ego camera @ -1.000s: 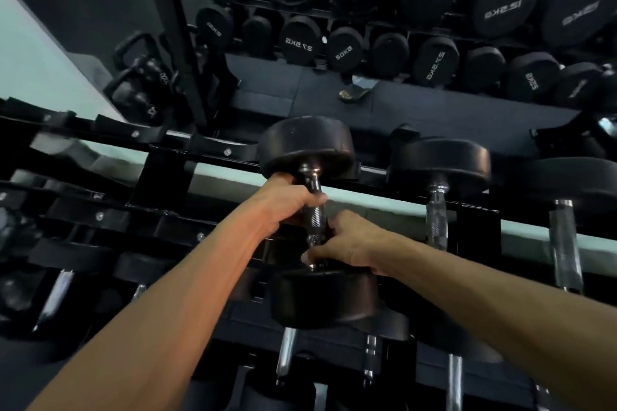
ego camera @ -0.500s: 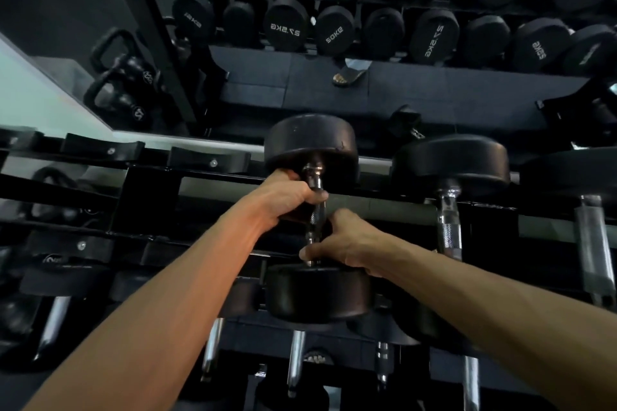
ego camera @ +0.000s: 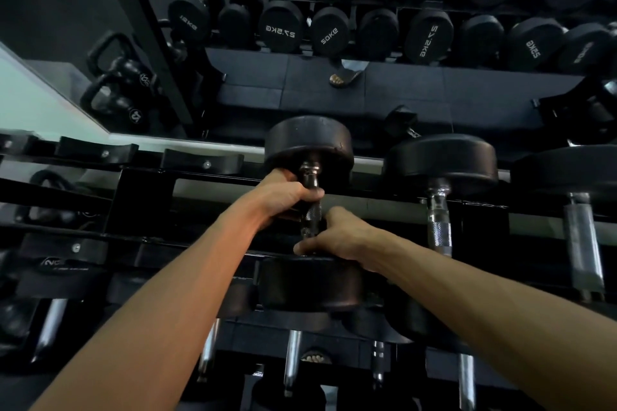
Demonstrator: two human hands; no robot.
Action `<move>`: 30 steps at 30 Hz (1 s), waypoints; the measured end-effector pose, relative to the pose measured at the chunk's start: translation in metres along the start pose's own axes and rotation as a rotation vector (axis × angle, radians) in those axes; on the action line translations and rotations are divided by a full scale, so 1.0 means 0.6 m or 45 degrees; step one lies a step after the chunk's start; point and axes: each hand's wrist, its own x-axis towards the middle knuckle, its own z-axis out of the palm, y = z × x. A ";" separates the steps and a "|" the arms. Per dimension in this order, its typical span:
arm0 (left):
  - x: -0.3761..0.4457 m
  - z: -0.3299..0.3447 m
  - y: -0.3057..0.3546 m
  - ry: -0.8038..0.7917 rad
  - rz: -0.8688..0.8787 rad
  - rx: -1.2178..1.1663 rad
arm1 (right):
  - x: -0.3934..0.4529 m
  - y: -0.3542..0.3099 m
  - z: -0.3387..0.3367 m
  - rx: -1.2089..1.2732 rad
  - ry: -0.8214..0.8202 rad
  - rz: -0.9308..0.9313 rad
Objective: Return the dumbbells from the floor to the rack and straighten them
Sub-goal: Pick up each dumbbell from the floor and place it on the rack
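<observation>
I'm seating this dumbbell [ego camera: 310, 213] on the top tier of the rack [ego camera: 147, 183], left hand [ego camera: 287, 193] and right hand [ego camera: 340, 237] with fingers wrapped round its knurled handle. Next, I judge, I square it with the neighbouring dumbbell [ego camera: 439, 197] and let go. Since half a second ago, it has barely shifted.

Likely a gym: dumbbell rack [ego camera: 200, 177], mirror [ego camera: 367, 83].

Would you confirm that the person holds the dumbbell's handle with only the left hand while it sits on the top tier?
Not quite: the head view shows both hands on the dumbbell, the left hand near the far head and the right hand near the near head.
</observation>
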 end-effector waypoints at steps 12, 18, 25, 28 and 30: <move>-0.045 -0.002 -0.008 0.152 0.180 0.178 | -0.010 -0.016 -0.013 -0.301 0.110 -0.105; -0.112 -0.032 -0.025 0.346 0.312 0.552 | -0.046 -0.046 -0.028 -0.699 0.269 -0.190; -0.254 -0.060 -0.071 0.565 0.332 0.635 | -0.130 -0.095 0.032 -1.047 0.339 -0.422; -0.330 -0.066 -0.104 0.674 0.325 0.697 | -0.182 -0.104 0.078 -1.125 0.370 -0.577; -0.387 -0.065 -0.134 0.745 0.323 0.759 | -0.221 -0.103 0.116 -1.194 0.356 -0.661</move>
